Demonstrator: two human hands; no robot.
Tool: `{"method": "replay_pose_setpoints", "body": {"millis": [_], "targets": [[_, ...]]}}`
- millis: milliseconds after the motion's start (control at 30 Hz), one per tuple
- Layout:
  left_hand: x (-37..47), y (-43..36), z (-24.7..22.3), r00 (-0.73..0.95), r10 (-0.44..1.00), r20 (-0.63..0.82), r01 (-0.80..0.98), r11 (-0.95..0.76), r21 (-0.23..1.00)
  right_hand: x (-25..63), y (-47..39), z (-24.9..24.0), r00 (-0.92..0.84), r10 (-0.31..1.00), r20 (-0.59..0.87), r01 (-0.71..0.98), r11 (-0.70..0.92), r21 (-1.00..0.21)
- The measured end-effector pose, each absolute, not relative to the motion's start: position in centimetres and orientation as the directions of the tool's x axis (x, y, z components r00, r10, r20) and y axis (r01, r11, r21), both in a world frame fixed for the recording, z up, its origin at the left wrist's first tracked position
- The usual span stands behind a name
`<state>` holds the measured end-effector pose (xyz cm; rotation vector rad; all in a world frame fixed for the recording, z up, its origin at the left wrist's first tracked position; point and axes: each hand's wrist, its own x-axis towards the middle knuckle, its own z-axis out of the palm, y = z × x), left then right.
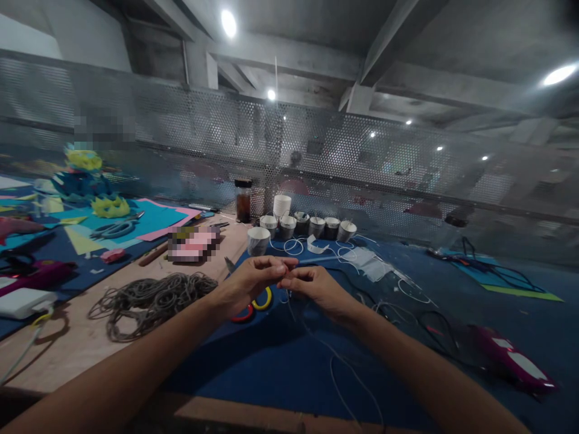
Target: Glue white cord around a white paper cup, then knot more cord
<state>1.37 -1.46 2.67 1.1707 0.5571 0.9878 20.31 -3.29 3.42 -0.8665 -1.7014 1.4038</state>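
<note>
While a thin wire [316,337] is being pinched by the left hand [253,280] and right hand [316,288] above the desk [253,367], it is risking being kinked.

We note a wooden workbench [90,343] partly covered by a blue mat [253,361]. Left of the mat lies a tangle of grey cord [151,298]. At the mat's far edge stands a row of paper cups [312,226]; a magenta tool [511,358] lies on its right side.
</note>
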Motion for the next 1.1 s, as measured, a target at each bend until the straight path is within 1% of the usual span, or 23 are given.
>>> {"method": "replay_pose_setpoints", "body": {"millis": [100, 333, 533, 667, 733, 833, 967, 1100], "targets": [[1.38, -1.17, 2.4, 0.451, 0.886, 0.108, -0.334, 0.055, 0.941, 20.25, -3.34, 3.44, -0.475, 0.872, 0.116, 0.072, 0.17, -0.983], [1.38, -1.37, 2.57, 0.531, 0.835, 0.142, -0.349, 0.063, 0.935, 20.38, -3.26, 3.49, -0.468, 0.871, 0.149, 0.035, 0.187, -0.982], [1.39, -1.45, 2.51, 0.464, 0.877, 0.127, -0.321, 0.032, 0.947, 20.3, -3.17, 3.18, -0.476, 0.868, 0.14, 0.056, 0.188, -0.981], [1.38, -1.44, 2.49, 0.523, 0.843, 0.128, -0.334, 0.064, 0.94, 20.26, -3.18, 3.28, -0.466, 0.873, 0.143, 0.048, 0.187, -0.981], [1.35, -1.35, 2.43, 0.533, 0.832, 0.152, -0.339, 0.046, 0.94, 20.25, -3.19, 3.27, -0.465, 0.873, 0.144, 0.058, 0.193, -0.979], [1.33, -1.2, 2.29, 0.504, 0.848, 0.164, -0.32, 0.007, 0.948, 20.24, -3.19, 3.11, -0.47, 0.871, 0.143, 0.067, 0.196, -0.978], [1.36, -1.23, 2.25, 0.458, 0.878, 0.138, -0.274, -0.008, 0.962, 20.26, -3.11, 2.92, -0.455, 0.883, 0.118, 0.098, 0.182, -0.978], [1.38, -1.34, 2.32, 0.503, 0.853, 0.139, -0.307, 0.025, 0.951, 20.35, -3.0, 2.96, -0.464, 0.872, 0.156, 0.076, 0.215, -0.974]]}}
